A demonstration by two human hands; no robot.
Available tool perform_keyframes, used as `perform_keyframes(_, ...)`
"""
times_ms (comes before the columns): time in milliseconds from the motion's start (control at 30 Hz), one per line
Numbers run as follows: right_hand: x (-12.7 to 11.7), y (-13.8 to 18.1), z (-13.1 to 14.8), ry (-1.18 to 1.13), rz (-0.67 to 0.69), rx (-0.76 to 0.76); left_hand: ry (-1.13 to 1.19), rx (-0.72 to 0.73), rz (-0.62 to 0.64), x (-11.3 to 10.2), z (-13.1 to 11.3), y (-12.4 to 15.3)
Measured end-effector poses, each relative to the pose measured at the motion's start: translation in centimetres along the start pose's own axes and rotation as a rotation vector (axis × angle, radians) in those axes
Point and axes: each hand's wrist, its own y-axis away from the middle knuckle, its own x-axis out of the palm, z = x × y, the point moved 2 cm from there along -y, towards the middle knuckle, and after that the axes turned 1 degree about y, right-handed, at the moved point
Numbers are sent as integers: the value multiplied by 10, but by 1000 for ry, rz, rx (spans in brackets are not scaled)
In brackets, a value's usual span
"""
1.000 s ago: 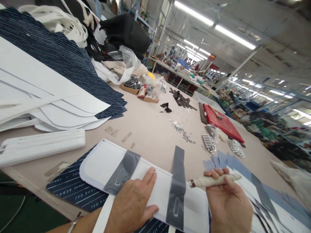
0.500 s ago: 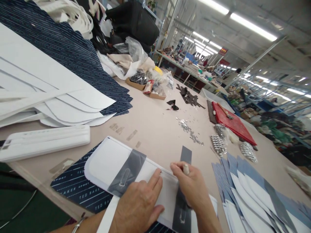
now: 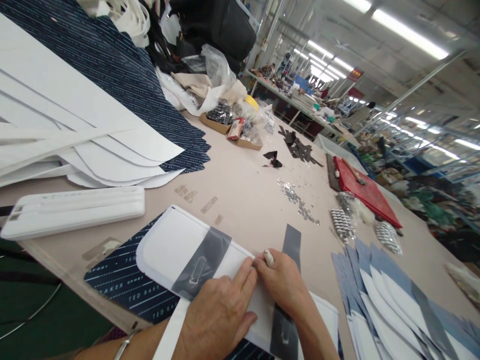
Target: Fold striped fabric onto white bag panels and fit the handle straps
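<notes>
My left hand (image 3: 221, 315) lies flat, fingers stretched out, on a white panel (image 3: 176, 230) with rounded corners. Its fingertips press close to the panel's upper edge. My right hand (image 3: 283, 285) is closed around a small tool with a pale rounded handle (image 3: 269, 257); the working end is hidden by the fingers. The thumb and forefinger meet the panel edge right beside my left fingertips. Two grey strips with slot-shaped stitching cross the panel, a left one (image 3: 204, 262) and a right one (image 3: 285, 330). Navy printed fabric (image 3: 138, 295) lies beneath. A white strip (image 3: 172, 330) runs under my left wrist.
White panels (image 3: 86, 115) on navy fabric pile up at the left, behind a white plastic case (image 3: 75, 210). Small metal pieces (image 3: 296, 200) lie scattered mid-table. At the right are more layered panels (image 3: 393, 300) and a red slab (image 3: 363, 190). Boxes of hardware (image 3: 225, 122) stand behind.
My right hand has moved left along the panel edge, bringing the tool to my left fingertips. The left hand keeps its place on the panel. The whole view has shifted slightly.
</notes>
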Motion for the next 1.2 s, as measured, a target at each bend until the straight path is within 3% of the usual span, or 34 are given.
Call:
perform_keyframes(167, -2, 2, -6, -193, -9, -28, -14, -16, -14, 0, 0, 0)
perform_keyframes(233, -10, 7, -11, -360, -73, -10, -19, -15, -19, 0, 0, -1)
perform_keyframes(433, -35, 27, -21, -1521, -577, -21, -85, -16, -63, 1, 0, -3)
perform_keyframes(567, -15, 13, -33, -1959, -628, -10, -141, -8, -40, 2, 0, -4)
perform_keyframes(767, 17, -12, -49, -2090, -647, 3, -149, -5, -86, 5, 2, -2)
perform_keyframes(1200, 21, -12, -42, -2094, -706, 65, -117, 35, -40, 4, 4, -5)
